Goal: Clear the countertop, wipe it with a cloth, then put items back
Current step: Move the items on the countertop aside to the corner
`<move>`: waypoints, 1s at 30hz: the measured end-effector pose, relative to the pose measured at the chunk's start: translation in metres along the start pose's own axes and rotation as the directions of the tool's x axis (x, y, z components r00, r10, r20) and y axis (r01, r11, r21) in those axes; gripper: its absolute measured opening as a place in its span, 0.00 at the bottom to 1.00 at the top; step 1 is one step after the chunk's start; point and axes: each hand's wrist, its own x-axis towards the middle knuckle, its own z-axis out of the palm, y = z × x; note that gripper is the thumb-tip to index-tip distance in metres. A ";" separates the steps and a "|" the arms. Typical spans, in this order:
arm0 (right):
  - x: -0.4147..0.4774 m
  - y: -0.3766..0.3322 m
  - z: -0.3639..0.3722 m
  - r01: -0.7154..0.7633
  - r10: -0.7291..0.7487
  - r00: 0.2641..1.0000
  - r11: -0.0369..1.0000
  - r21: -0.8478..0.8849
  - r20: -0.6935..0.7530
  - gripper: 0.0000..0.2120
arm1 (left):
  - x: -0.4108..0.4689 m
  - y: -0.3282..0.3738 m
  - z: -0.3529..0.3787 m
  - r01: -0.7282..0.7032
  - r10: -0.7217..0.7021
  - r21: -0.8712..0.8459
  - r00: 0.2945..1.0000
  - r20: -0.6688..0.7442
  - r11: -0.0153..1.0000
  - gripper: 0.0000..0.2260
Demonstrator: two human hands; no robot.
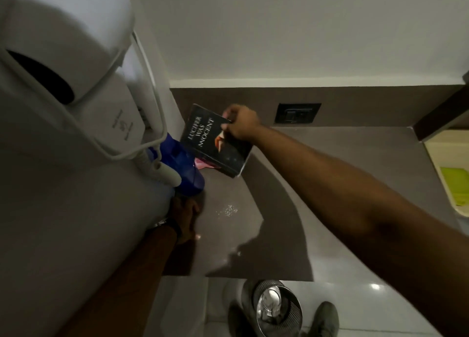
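Observation:
My right hand grips the top edge of a black paperback book, holding it tilted above the far left corner of the brown countertop. Beneath the book peeks a pink item. A blue object sits at the left edge of the counter, partly hidden by a white wall hair dryer. My left hand lies low at the counter's left edge just under the blue object; I cannot tell whether it holds it. A few water drops glint mid-counter.
A black wall socket sits on the backsplash. A cream tray with a green card stands at the right. On the floor below are a round metal bin and a dark shoe.

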 end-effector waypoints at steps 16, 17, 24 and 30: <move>0.055 0.012 0.039 0.130 -0.109 0.990 0.957 -0.261 0.091 0.10 | 0.012 -0.007 0.010 -0.006 0.006 0.010 1.000 -0.020 1.000 0.42; 0.050 0.014 0.034 0.149 -0.138 0.988 0.958 -0.244 0.063 0.11 | 0.012 -0.007 0.009 -0.012 0.012 0.012 1.000 -0.013 1.000 0.41; -0.032 0.103 -0.025 0.198 -0.237 0.968 0.924 -0.328 -0.084 0.12 | 0.011 -0.006 0.007 -0.017 0.017 -0.024 1.000 -0.012 1.000 0.37; -0.124 0.228 -0.085 0.024 -0.097 0.991 0.794 -0.608 -0.087 0.22 | 0.010 -0.005 0.007 -0.022 0.022 -0.030 1.000 -0.011 0.999 0.36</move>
